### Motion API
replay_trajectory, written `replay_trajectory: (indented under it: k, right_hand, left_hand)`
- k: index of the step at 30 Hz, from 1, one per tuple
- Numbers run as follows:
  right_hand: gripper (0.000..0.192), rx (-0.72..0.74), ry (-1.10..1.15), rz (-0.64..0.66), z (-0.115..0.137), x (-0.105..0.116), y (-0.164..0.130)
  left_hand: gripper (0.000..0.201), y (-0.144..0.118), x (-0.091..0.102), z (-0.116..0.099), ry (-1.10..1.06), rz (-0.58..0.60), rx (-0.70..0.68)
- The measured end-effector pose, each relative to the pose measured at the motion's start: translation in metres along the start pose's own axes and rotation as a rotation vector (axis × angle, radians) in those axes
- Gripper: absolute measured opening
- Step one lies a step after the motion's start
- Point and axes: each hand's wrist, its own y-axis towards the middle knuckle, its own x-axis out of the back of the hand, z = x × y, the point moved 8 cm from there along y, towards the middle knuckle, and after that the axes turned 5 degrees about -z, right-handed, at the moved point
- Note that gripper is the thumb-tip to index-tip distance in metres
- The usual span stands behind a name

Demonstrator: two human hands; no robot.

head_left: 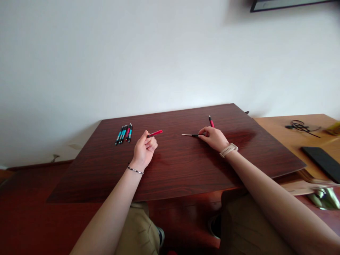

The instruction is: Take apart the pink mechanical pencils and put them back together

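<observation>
My left hand [145, 148] is closed on a red pen barrel [156, 133], whose hollow end points right. Between the thumb and fingers of my right hand [212, 136] is a black pen part with a thin, pale refill [188, 135] sticking out to the left. The two pen parts are apart, a short way above or on the tabletop; the exact height is unclear. Just beyond my right hand lies a red and black pen [211, 121], partly hidden by the hand. To the left, several pens [124, 134] in turquoise, pink and black lie side by side.
The dark wooden table [180, 170] stands against a white wall. At the right is a lighter wooden table [281, 124] with a black cable [301, 126] and a flat black object [322, 163]. A shiny greenish packet [325, 198] sits lower down at the right.
</observation>
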Motion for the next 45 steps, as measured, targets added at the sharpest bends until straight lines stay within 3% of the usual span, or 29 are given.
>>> replay_trajectory:
  k: [8, 15, 18, 20, 22, 25, 27, 29, 36, 45]
  right_hand:
    - [0.01, 0.024, -0.009, 0.047, -0.001, -0.005, 0.0]
    - [0.015, 0.011, 0.02, 0.008, 0.002, 0.0, 0.0]
    - [0.014, -0.047, 0.164, -0.065, 0.006, 0.005, -0.001]
    - [0.017, -0.151, 0.403, -0.087, 0.01, 0.005, -0.003]
    - [0.026, -0.327, 0.76, -0.008, 0.018, -0.007, -0.009]
    - [0.037, -0.598, 1.307, 0.37, 0.054, -0.042, -0.03]
    - [0.047, -0.727, 1.511, 0.577, 0.08, -0.056, -0.046]
    - [0.053, -0.84, 1.623, 0.671, 0.094, -0.065, -0.057]
    - [0.06, -1.0, 1.728, 0.675, 0.094, -0.079, -0.067]
    - [0.055, -1.03, 1.721, 0.645, 0.091, -0.077, -0.067]
  left_hand:
    - [0.068, -0.015, -0.009, -0.009, -0.003, -0.003, -0.036]
    - [0.068, -0.016, -0.006, -0.007, -0.04, 0.001, -0.014]
    - [0.068, -0.015, -0.012, -0.007, -0.072, 0.054, 0.004]
    - [0.067, -0.013, -0.018, -0.004, -0.087, 0.113, 0.03]
    - [0.065, -0.01, -0.021, 0.003, -0.067, 0.136, 0.048]
    - [0.062, -0.006, -0.019, 0.011, 0.035, 0.092, 0.018]
    - [0.059, -0.005, -0.015, 0.016, 0.165, 0.06, -0.018]
    - [0.056, -0.005, -0.013, 0.016, 0.345, 0.052, -0.07]
    - [0.051, -0.013, -0.022, -0.005, 0.892, 0.076, -0.354]
    - [0.05, -0.014, -0.017, -0.017, 1.013, 0.032, -0.46]
